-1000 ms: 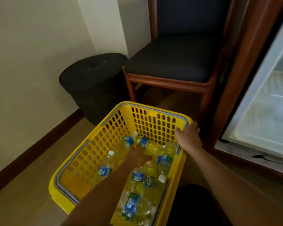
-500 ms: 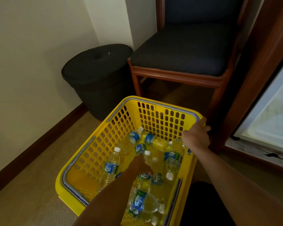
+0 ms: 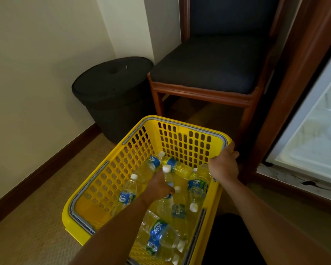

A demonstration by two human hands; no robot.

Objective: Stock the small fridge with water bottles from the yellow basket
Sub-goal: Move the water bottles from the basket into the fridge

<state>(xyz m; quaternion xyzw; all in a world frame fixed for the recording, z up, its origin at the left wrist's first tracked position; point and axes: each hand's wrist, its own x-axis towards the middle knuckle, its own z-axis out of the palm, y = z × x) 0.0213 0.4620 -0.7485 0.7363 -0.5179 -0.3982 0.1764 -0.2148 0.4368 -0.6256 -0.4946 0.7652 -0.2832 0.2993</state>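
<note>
My left hand is down in the one yellow basket, fingers curled round the neck of one water bottle whose white cap points away from me, while my right hand grips the basket's far right corner rim. I count at least eight bottles in the basket, the held one among them, though the heap nearest me is too jumbled for a sure tally. The small fridge shows its white inside at my right, with one chair and one black bin beyond the basket.
</note>
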